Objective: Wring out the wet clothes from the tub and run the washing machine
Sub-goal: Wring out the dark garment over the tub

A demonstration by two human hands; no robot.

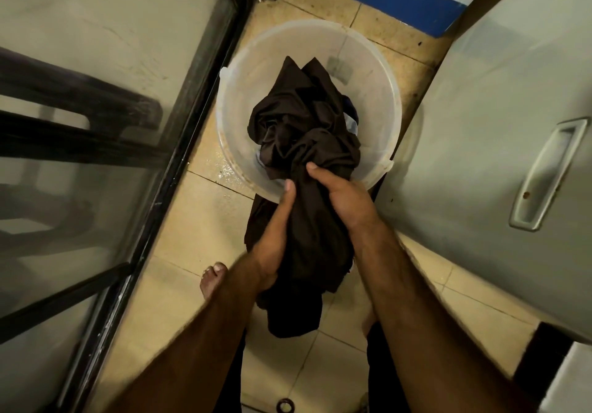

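- The cloth (pixel 304 117), dark brown and bunched, ran in a long line from the tub (pixel 378 69) toward the person. Its far end was heaped over the tub and its near end hung past the tub's near rim above the floor (pixel 198 220).
- Both hands gripped it at the middle of that line, just at the near rim, so a twist would work along the cloth's length.
- The right hand (pixel 344 199) was the one nearer the tub. It clenched the cloth from the right, with its thumb laid across the gathered neck below the heap.
- The left hand (pixel 275 239) sat just beside it and a little nearer the person. It held the cloth from the left and underneath, thumb pointing up toward the tub; its fingers were hidden behind the fabric.
- A paler garment (pixel 350 121) showed in the tub beneath the heap.
- The tub stood on the floor between a glass panel (pixel 96 60) on the left and a grey appliance (pixel 480 124) on the right. I could not tell whether that appliance was the washer.
- By my reckoning, wringing was under way and the tail over the floor would drip there.
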